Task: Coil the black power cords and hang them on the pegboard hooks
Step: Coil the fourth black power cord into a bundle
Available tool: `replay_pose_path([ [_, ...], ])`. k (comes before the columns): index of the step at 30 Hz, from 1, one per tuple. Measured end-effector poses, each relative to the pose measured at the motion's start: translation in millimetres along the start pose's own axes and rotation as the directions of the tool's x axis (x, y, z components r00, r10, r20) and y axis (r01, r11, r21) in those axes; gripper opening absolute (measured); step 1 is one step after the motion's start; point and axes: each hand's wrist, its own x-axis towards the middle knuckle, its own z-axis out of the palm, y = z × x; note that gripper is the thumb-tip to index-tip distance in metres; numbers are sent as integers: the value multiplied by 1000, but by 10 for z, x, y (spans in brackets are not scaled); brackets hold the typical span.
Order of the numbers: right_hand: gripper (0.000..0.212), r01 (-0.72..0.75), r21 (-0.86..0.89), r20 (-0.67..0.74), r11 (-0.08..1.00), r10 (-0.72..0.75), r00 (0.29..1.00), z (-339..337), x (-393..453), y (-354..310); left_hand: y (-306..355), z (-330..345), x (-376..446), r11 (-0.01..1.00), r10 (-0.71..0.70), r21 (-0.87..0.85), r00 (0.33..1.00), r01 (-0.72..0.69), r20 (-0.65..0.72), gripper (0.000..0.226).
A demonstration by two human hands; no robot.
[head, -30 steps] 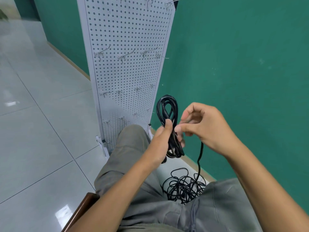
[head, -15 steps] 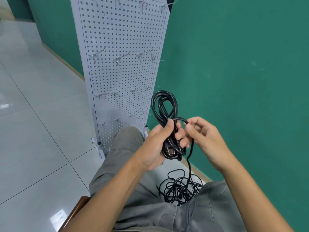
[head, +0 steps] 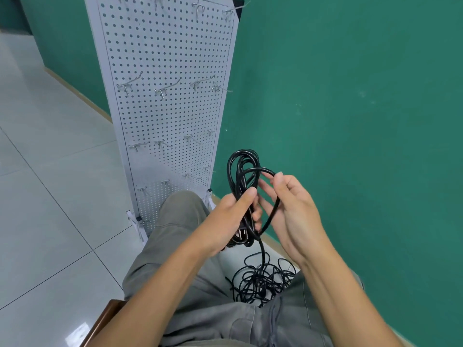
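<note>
Currently the left hand (head: 231, 216) grips a bundle of coiled black power cord (head: 241, 176), thumb pressed across its loops, in front of the person's knees. Just right of it, the right hand (head: 293, 211) pinches a strand, fingers curled around it. That strand drops to a loose tangle of cord (head: 261, 281) on the floor (head: 50, 196). Beyond stands the white pegboard (head: 165, 96) with metal hooks (head: 165, 90).
</note>
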Motion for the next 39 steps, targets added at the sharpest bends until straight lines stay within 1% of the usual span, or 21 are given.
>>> replay_pose_path([
  [2,21,9,-29,-40,1000,-10,999,71,42,-33,-7,-22,2,986,12,167,1000,-9,-20,39],
  [3,21,14,-13,-51,1000,-14,999,99,65,-52,-9,-39,9,969,28,248,999,-23,-17,37],
  [5,21,20,33,-55,999,-18,998,156,102,-85,4,-51,4,946,55,316,997,-68,52,32],
  [7,24,14,-22,-75,1000,-15,997,206,125,-117,24,-28,-17,961,39,268,995,-61,87,35],
  [10,30,-27,-214,-144,977,-4,990,182,170,-116,39,-36,-26,976,1,214,990,-31,142,46],
  [12,32,-27,-247,-166,969,-15,986,154,216,-100,30,-41,-23,992,-34,128,985,13,167,40],
  [13,30,-7,-270,-168,963,-40,985,140,231,-97,26,-34,-25,996,-55,76,983,42,176,37],
  [15,21,52,-326,-144,944,-104,984,115,258,-99,11,-12,-27,996,-80,-20,978,85,192,35],
  [16,20,61,-331,-123,942,-107,987,97,271,-102,-5,-5,-28,994,-84,-54,977,96,194,35],
  [18,28,21,-299,-77,954,-46,996,75,280,-137,-21,11,-29,992,-91,-73,977,106,193,36],
  [19,32,-9,-298,-62,955,-10,998,62,282,-160,-22,31,-30,992,-99,-59,977,112,190,36],
  [21,36,-34,-373,-51,927,16,999,31,294,-194,-30,90,-31,994,-111,7,982,112,154,32],
  [23,40,-13,-446,-31,895,-1,1000,25,294,-213,-53,151,-26,992,-112,75,989,104,100,30],
  [26,48,9,-488,-19,873,-21,1000,31,293,-182,-83,180,-11,981,-115,160,993,108,37,30],
  [29,39,20,-490,-55,872,-53,997,31,326,-132,-81,166,-14,953,-116,282,993,111,1,33],
  [31,29,47,-548,-81,835,-109,991,11,358,-99,-70,182,-26,933,-114,343,993,110,-9,36],
  [32,27,63,-575,-84,816,-136,987,5,369,-84,-68,191,-33,932,-117,344,993,112,-8,36],
  [34,25,87,-598,-83,796,-170,982,-14,375,-57,-71,202,-44,946,-137,298,991,129,6,32],
  [36,23,97,-583,-63,807,-164,984,-28,365,-61,-73,188,-49,959,-186,225,982,174,33,23],
  [38,21,94,-565,-20,820,-128,992,-34,360,-96,-54,176,-60,967,-240,106,968,231,78,14],
  [39,21,93,-562,2,822,-110,994,-38,361,-117,-42,180,-61,966,-257,20,960,256,116,18],
])
